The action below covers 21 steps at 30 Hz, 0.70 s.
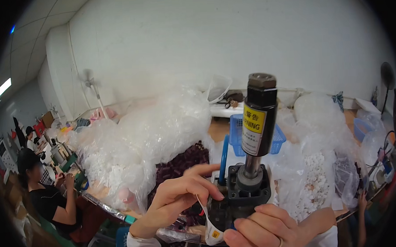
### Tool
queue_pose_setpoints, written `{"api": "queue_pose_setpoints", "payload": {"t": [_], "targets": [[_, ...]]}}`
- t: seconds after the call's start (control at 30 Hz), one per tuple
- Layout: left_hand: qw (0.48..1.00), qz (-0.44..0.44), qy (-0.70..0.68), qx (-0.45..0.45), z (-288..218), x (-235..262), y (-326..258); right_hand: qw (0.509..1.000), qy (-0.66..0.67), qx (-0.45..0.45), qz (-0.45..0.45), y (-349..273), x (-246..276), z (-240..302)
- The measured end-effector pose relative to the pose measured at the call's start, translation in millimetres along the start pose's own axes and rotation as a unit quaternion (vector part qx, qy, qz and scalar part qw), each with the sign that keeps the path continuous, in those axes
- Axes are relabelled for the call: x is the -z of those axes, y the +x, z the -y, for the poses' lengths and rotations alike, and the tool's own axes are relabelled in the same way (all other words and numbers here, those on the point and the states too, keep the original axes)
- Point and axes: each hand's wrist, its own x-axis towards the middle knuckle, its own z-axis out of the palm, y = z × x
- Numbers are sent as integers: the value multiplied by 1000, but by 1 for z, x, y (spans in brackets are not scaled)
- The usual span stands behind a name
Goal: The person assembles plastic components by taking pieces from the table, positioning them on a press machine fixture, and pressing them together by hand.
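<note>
Both hands, left hand and right hand, wrap the black tool at bottom middle, keeping it upright and steady.

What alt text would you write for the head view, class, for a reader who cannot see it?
Two hands, left and right, grip a black press with a labelled cylinder on top. Behind lie clear bags of small parts and a blue basket; a seated person works at far left.

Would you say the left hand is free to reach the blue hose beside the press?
Probably yes: the left hand already rests beside the press base, with the blue hose just above its fingertips and nothing between them.
</note>
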Motion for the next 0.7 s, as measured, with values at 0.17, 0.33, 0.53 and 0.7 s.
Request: {"api": "queue_pose_setpoints", "payload": {"t": [0.17, 0.33, 0.53, 0.7], "targets": [[964, 11, 256, -65, -8, 7, 9, 1000, -15, 5, -2, -12, -2, -8], [947, -2, 302, -110, 3, 3, -4, 999, 6, -12, 30, -19, -10, -2], [860, 25, 437, -263, 63, 18, -15, 998, -30, 2, 57, -29, 3, 1], [767, -3, 499, -403, 103, 30, -18, 991, -54, -116, -42, -78, -11, 12]]}}
